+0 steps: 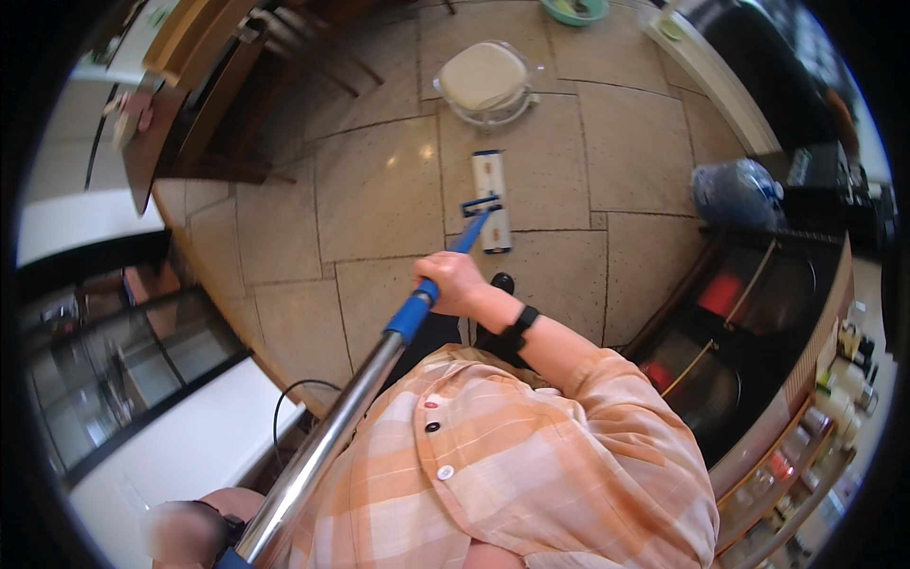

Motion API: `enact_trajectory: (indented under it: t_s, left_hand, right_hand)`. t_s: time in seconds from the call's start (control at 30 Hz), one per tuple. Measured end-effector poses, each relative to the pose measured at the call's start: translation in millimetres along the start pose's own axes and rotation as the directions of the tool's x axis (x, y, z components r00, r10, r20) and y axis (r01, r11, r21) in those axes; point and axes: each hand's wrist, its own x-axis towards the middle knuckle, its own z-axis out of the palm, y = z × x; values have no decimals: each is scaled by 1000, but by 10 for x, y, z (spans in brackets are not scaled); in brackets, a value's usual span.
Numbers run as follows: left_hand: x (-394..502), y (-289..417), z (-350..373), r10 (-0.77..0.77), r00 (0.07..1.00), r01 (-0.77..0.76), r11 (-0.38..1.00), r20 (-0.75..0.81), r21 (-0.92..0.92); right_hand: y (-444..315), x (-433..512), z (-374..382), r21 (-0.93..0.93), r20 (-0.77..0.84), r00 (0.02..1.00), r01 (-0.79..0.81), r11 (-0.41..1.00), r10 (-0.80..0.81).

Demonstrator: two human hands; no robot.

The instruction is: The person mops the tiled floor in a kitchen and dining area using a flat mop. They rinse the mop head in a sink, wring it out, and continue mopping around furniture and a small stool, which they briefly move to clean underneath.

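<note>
My right hand (455, 283) is wrapped around the blue lower section of a flat mop's pole (330, 434), a dark band on its wrist. The pole runs from the bottom left, where it is bare shiny metal, down to the floor. Its long flat mop head (490, 231), pale with blue ends and a blue hinged frame, lies on the stone tiles (377, 188) ahead of my shoe (502, 282). At the bottom left my left hand (186, 532) is beside the pole's upper part. It is blurred and partly cut off, so its hold cannot be made out.
A cream-cushioned stool (485, 77) stands just beyond the mop head. Farther off is a green basin (576, 13). At right are a large plastic water bottle (736, 190) and a dark cabinet (753, 313). A glass-fronted case (178, 334) and wooden furniture (213, 135) line the left.
</note>
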Motion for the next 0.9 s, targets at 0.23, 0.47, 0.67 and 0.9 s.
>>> enact_trajectory:
  t_s: [0.23,0.47,0.67,0.9]
  left_hand:
    - [-457,-170,-128,-36,994,59,973,104,-223]
    - [-1297,-35,-482,-86,995,65,950,-58,-305]
    - [-2270,555,-899,-92,969,38,972,-228,-230]
    - [-3219,1592,-1209,-103,943,131,989,-315,71]
  right_hand:
    - [-47,-497,-398,-115,103,979,-163,980,175]
    - [6,-291,201,-243,78,965,-225,944,250]
    - [-191,250,1281,-236,48,981,-172,956,188]
    - [-571,1391,3113,-70,41,999,31,997,-28]
